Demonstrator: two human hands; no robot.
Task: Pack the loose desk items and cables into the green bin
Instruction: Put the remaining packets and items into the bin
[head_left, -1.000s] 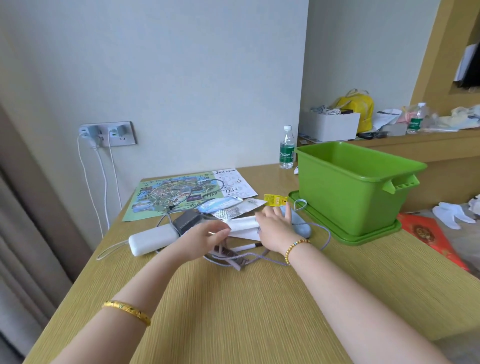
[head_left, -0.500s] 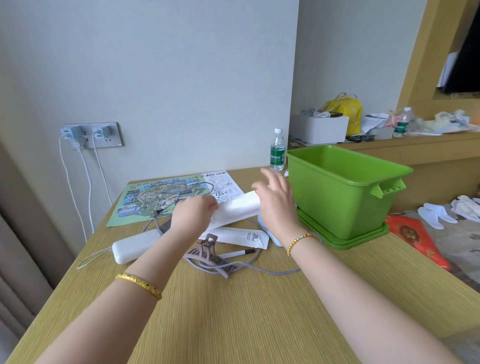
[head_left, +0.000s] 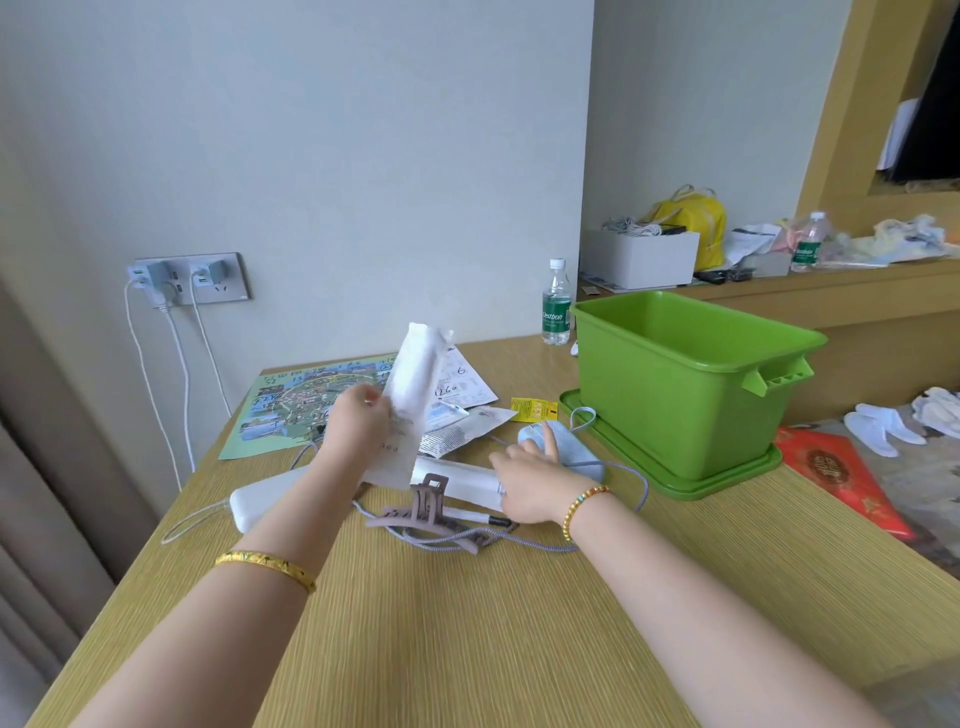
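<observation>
The left hand (head_left: 361, 423) grips a white packet (head_left: 413, 387); the right hand (head_left: 524, 475) rests open on another packet (head_left: 457, 475). The green bin (head_left: 675, 384), right of both hands, looks empty, so nearly everything remains.

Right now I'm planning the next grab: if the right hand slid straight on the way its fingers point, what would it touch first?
Likely the pale blue mouse: the right hand points at it, fingertip seemingly there already.

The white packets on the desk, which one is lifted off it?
The long packet gripped in the left hand, tilted upright. The other white packet lies flat under the right hand.
</observation>
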